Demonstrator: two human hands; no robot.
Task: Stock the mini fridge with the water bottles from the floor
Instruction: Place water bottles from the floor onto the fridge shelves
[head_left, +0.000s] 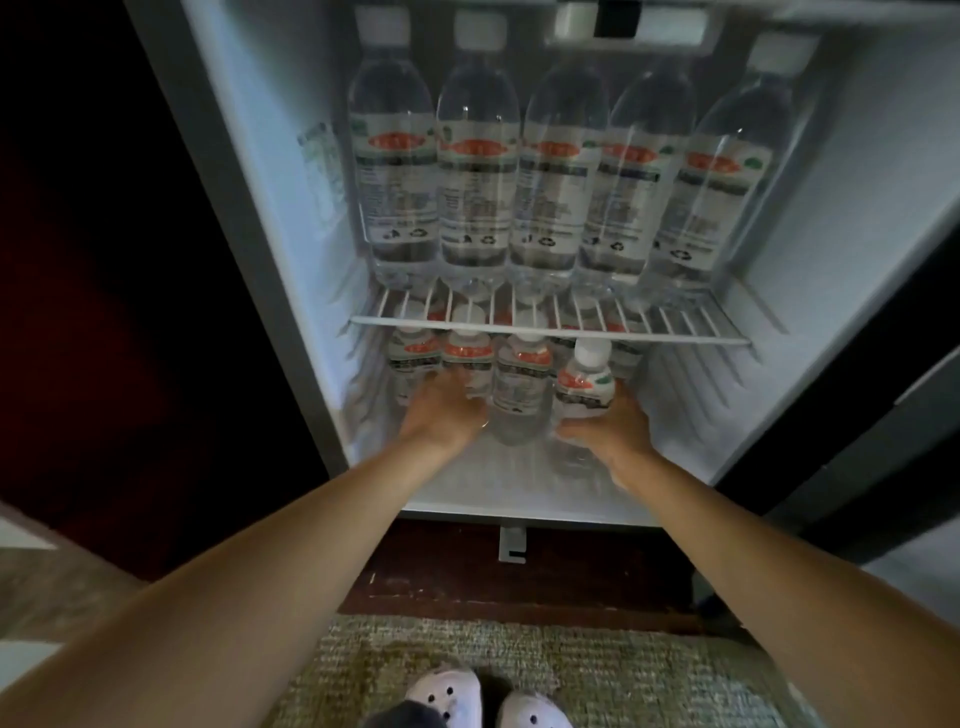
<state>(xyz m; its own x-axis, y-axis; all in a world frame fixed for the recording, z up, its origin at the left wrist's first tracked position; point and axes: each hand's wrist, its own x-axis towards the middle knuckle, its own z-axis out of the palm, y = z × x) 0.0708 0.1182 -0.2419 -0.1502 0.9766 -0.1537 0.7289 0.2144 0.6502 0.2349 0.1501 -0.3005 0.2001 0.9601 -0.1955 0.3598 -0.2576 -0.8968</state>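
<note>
The mini fridge stood open, set in a dark wooden cabinet. A white wire shelf crossed the compartment. On it five tall water bottles stood upright in a row, side by side and touching, taking up nearly its whole width. The shelf's front bar ran just above the white caps of the lower bottles, which were packed together on the fridge floor towards the left and middle. Both of the person's forearms reached in beneath that bar. Under the fridge's front edge hung a small grey bracket. Below that lay a woven rug, with the toes of pale clogs at the bottom of the view.

The left hand lay back-up against the left-hand lower bottles, its fingers pushed in among them. The blur hid whether they curled round one or only pressed on it. The right hand gripped a tilted bottle at the right end of the lower group. Its thumb lay across the near side and its fingers wrapped behind. The bottle's cap leaned towards the shelf bar, and its side was just beside the middle lower bottle.
</note>
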